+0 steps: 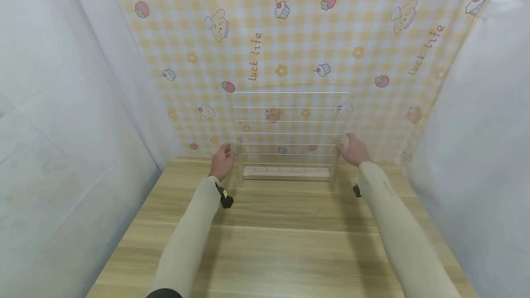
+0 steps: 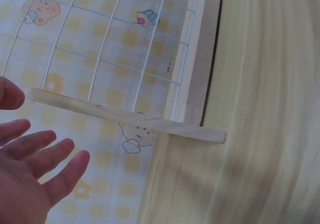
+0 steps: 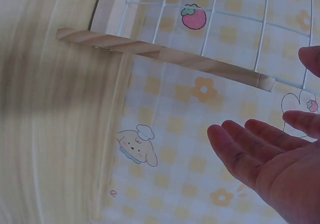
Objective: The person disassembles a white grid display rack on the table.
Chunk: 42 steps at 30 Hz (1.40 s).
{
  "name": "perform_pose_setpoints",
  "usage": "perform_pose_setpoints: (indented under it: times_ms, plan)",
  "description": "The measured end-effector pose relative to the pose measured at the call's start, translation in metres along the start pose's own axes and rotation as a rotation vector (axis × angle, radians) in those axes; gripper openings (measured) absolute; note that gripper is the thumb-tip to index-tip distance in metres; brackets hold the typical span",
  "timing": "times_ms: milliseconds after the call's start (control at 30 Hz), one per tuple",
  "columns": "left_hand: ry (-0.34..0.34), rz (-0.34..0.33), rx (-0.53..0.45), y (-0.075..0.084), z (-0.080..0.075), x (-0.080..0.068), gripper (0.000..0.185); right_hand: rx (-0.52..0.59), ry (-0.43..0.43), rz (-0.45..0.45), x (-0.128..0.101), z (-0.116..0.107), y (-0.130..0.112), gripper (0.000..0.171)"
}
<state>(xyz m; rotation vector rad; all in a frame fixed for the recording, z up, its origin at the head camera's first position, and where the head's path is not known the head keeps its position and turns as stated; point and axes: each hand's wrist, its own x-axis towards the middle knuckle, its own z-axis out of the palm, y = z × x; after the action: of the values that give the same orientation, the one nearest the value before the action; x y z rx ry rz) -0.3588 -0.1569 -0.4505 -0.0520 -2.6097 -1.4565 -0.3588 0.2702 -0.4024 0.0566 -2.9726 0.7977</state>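
A white wire grid rack (image 1: 291, 133) stands upright at the back of the table, set in a pale wooden base (image 1: 286, 176). A wooden post rises at either end, the left post (image 2: 125, 116) and the right post (image 3: 165, 54). My left hand (image 1: 222, 162) is just outside the left post, its fingers spread and slightly bent, with nothing in them. On the other side my right hand (image 1: 355, 151) is near the top of the right post, thumb apart from loosely bent fingers (image 3: 240, 154). In both wrist views a gap shows between the fingers and the posts.
The wood-grain tabletop (image 1: 285, 252) stretches in front of the rack. Close behind it hangs a yellow checked cloth (image 1: 306, 45) with cartoon prints. White sheets close in the left side (image 1: 62, 128) and the right side (image 1: 476, 128).
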Motion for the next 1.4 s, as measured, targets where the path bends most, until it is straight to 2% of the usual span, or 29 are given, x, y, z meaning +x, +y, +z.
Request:
perform_pose_setpoints:
  times_ms: [133, 333, 633, 800, 1000, 1267, 1400]
  plan:
    - [0.0, -0.016, 0.025, 0.007, 0.004, 0.009, 0.046, 0.012, -0.045, 0.032, 0.004, -0.008, -0.006, 0.068]
    - [-0.007, -0.003, 0.043, 0.017, 0.008, 0.019, 0.047, 0.034, -0.081, 0.045, 0.005, -0.013, -0.018, 0.066]
    - [-0.014, -0.027, 0.025, 0.022, 0.01, 0.027, 0.05, 0.088, -0.096, 0.078, 0.011, -0.007, -0.014, 0.06]
    - [-0.048, -0.038, 0.03, 0.022, 0.01, 0.03, 0.05, 0.13, -0.106, 0.092, 0.016, -0.004, -0.01, 0.059]
    - [-0.063, -0.054, 0.048, 0.025, 0.01, 0.031, 0.051, 0.124, -0.083, 0.087, 0.018, 0.0, -0.009, 0.058]
    - [-0.073, -0.066, 0.055, 0.026, 0.008, 0.03, 0.051, 0.011, 0.015, 0.027, 0.017, 0.005, -0.003, 0.046]
    - [-0.082, -0.058, 0.067, 0.025, 0.007, 0.026, 0.05, 0.007, 0.044, 0.039, 0.017, 0.009, 0.006, 0.045]
